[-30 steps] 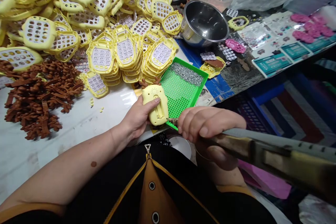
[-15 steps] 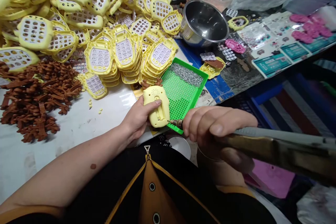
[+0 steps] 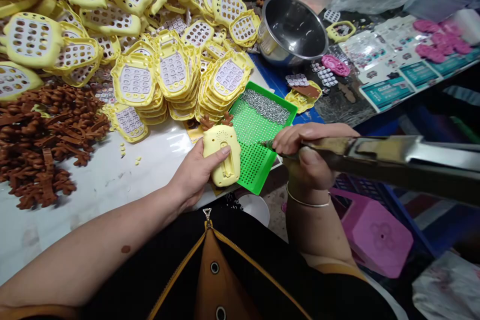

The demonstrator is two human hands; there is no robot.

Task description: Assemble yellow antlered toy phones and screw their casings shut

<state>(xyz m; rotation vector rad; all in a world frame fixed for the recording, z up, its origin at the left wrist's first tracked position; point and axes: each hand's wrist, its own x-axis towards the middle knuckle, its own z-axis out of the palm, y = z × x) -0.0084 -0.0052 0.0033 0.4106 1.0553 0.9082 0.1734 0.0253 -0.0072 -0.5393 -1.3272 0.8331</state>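
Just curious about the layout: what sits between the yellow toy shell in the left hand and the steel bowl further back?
In the head view, the green tray holding a band of small screws lies between yellow shell and steel bowl.

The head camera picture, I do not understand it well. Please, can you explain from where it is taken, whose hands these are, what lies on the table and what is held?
The camera sits on a person's head and looks down, so both arms belong to that person. The left hand holds a yellow toy case at the table's edge, with its back side up. The right hand grips a long power screwdriver; its tip is over the green tray, which holds a heap of small silver screws. On the white table lie many yellow keypad shells, some stacked, and a pile of brown plastic parts on the left. Behind the tray stands a steel bowl, with pink parts and printed cards further right.
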